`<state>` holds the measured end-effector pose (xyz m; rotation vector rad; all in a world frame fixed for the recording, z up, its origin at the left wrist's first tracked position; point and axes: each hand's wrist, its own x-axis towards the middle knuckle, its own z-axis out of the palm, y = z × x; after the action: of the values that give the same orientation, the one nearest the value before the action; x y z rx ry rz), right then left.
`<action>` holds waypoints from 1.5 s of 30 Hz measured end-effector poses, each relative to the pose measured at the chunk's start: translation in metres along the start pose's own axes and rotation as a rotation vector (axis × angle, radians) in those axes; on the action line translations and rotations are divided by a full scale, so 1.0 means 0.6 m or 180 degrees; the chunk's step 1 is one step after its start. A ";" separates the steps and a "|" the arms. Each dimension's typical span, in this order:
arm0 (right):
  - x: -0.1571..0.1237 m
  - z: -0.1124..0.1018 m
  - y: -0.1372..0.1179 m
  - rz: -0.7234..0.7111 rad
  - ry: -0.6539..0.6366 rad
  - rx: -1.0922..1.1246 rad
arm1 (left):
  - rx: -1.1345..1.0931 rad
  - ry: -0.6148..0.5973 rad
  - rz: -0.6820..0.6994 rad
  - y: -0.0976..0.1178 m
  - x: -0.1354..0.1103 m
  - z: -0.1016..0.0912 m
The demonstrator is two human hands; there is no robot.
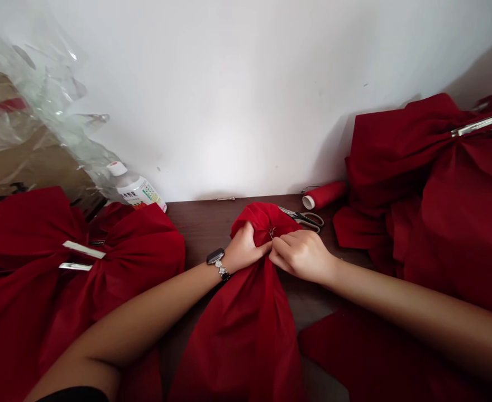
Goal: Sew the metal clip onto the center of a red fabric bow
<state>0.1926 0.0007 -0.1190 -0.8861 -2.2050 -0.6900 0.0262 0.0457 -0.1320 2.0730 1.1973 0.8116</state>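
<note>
A piece of red cloth [246, 329] lies gathered on the dark wooden table [204, 220], pinched into a waist at the middle. My left hand [246, 248], with a watch on its wrist, is closed round the gathered cloth from the left. My right hand [300, 254] is closed just to the right of it, fingertips pinched at the gather, where a small metal glint shows; I cannot make out what it is. The two hands touch.
Red bows held by silver clips lie at the left [82, 251] and in a pile at the right [438, 195]. Scissors [306, 218] and a red thread spool [325, 194] lie behind my hands. A plastic bottle [139, 190], crumpled cellophane [40, 95] and a white wall stand behind.
</note>
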 end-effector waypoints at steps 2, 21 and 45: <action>0.000 0.001 0.000 0.0057 -0.0015 0.0005 | 0.0081 0.0005 -0.0030 -0.001 0.000 0.001; 0.000 0.001 0.005 0.0811 -0.0566 0.0602 | 0.0666 -0.0183 -0.0161 0.005 -0.006 0.000; -0.011 0.042 0.051 0.3660 -0.0954 0.6380 | -0.1121 -0.1408 0.0598 -0.025 0.017 -0.022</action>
<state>0.2094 0.0342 -0.1334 -0.7221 -1.0691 1.8826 0.0126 0.0634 -0.1328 1.9477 0.5825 0.5539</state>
